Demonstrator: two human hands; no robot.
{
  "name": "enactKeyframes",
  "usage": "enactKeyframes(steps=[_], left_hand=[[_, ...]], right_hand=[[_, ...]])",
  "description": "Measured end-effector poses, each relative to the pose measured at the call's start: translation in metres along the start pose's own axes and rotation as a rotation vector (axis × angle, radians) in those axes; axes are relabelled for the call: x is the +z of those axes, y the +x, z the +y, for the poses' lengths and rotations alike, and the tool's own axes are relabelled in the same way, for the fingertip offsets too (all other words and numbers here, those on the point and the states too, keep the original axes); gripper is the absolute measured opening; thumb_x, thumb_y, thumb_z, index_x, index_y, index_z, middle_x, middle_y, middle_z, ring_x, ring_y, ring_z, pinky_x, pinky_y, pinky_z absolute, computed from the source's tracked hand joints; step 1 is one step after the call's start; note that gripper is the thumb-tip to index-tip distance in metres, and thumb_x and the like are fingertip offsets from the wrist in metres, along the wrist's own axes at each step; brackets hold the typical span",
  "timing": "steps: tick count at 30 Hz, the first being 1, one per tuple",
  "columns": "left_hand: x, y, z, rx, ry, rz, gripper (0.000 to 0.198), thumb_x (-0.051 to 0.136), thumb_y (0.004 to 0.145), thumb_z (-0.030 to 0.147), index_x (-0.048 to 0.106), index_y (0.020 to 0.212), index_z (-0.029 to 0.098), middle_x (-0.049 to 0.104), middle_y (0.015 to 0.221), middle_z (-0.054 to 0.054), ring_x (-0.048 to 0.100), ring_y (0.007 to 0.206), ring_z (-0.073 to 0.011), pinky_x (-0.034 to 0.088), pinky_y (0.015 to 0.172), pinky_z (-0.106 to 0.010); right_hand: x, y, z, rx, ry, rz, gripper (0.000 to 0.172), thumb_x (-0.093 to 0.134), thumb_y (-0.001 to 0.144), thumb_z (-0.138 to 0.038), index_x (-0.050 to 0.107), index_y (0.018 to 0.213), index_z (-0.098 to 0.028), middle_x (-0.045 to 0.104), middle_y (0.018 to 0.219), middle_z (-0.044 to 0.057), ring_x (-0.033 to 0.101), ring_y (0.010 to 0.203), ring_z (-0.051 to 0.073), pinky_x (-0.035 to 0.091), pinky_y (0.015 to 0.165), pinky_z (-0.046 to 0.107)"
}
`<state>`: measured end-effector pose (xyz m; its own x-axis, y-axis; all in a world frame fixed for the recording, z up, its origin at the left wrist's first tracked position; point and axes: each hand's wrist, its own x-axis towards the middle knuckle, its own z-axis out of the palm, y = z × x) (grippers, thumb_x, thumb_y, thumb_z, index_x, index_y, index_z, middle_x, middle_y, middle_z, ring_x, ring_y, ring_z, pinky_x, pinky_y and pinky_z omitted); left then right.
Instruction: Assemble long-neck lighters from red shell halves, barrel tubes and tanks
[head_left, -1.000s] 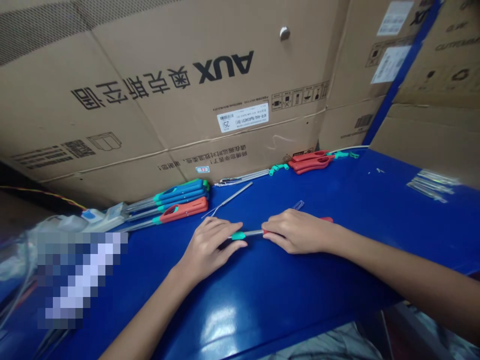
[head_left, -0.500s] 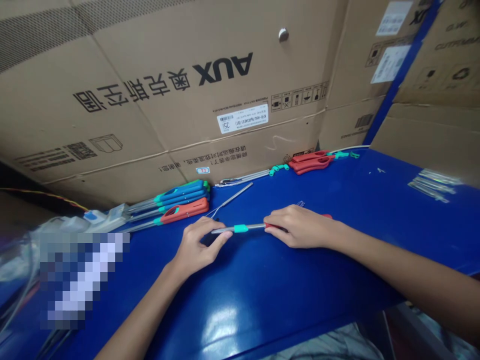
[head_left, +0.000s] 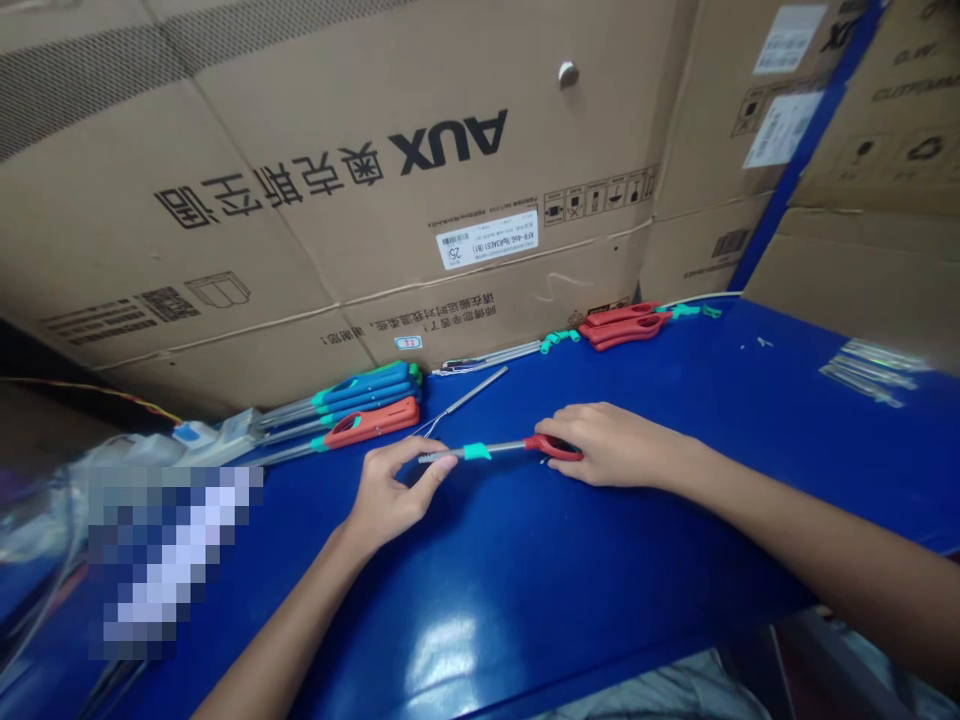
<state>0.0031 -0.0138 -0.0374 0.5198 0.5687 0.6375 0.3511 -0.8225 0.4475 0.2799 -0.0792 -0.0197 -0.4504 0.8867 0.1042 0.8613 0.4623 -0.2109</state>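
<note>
Between my two hands a long-necked lighter is held level above the blue table. It has a red handle and a thin metal tube with a loose-looking green sleeve partway along. My left hand pinches the tube's slotted tip between thumb and fingers. Wrapped around the red handle is my right hand; the handle's looped opening shows at its fingers, and the rear is hidden. Just beyond my left hand lies a loose metal tube with thin white wires.
Left at the back are several finished-looking lighters, blue and red-orange, beside a power strip. Red handles, green sleeves and thin tubes lie along the cardboard box. Clear packets lie right.
More of the red handle now shows in front of my right hand. The tube has turned so its slotted tip is visible, and the green sleeve sits slightly farther left and tilted.
</note>
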Motion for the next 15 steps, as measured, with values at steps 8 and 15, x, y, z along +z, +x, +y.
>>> enactKeyframes(steps=[8,15], left_hand=[[-0.016,0.005,0.001,0.252,0.29,-0.257,0.011,0.058,0.086,0.022,0.066,0.083,0.016,0.071,0.078,-0.005,0.064,0.071,-0.0186,0.049,0.076,-0.036],[-0.011,0.005,0.006,0.242,0.371,-0.384,0.018,0.054,0.093,0.03,0.066,0.088,0.016,0.07,0.077,-0.005,0.065,0.07,-0.0188,0.046,0.069,-0.033]], right_hand=[[0.005,0.003,-0.001,0.015,-0.027,0.053,0.013,0.066,0.083,-0.028,0.065,0.087,-0.016,0.065,0.082,0.005,0.059,0.073,0.019,0.033,0.061,0.027],[0.01,0.003,-0.005,0.012,-0.024,0.079,0.032,0.075,0.078,-0.042,0.065,0.095,-0.016,0.065,0.087,0.005,0.06,0.078,0.02,0.033,0.061,0.026]])
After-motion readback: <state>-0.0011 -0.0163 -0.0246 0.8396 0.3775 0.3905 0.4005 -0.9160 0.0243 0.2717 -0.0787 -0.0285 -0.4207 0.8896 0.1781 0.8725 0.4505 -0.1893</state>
